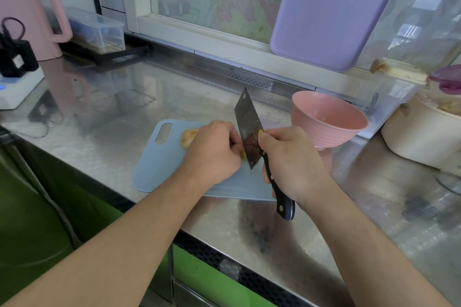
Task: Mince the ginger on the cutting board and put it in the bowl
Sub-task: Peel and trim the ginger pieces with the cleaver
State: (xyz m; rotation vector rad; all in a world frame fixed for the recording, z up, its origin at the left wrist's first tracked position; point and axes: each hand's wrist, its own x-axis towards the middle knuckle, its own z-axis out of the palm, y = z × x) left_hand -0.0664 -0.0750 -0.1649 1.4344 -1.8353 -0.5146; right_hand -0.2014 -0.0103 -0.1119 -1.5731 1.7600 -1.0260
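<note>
I see my left hand (pixel 212 149) curled over the ginger (pixel 187 137), pinning it on the blue cutting board (pixel 159 164) near the counter's (pixel 124 112) front edge. My right hand (pixel 289 164) clenches the cleaver (pixel 249 129) by its black handle, the blade standing just beside the left knuckles; whether the edge touches the ginger I cannot tell. The pink bowl (pixel 326 119) sits off the board's far right corner.

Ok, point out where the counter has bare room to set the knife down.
Bare steel counter lies left of the blue cutting board, and nearer, right of the knife. Crowded: far right, around the pink bowl and containers.
</note>
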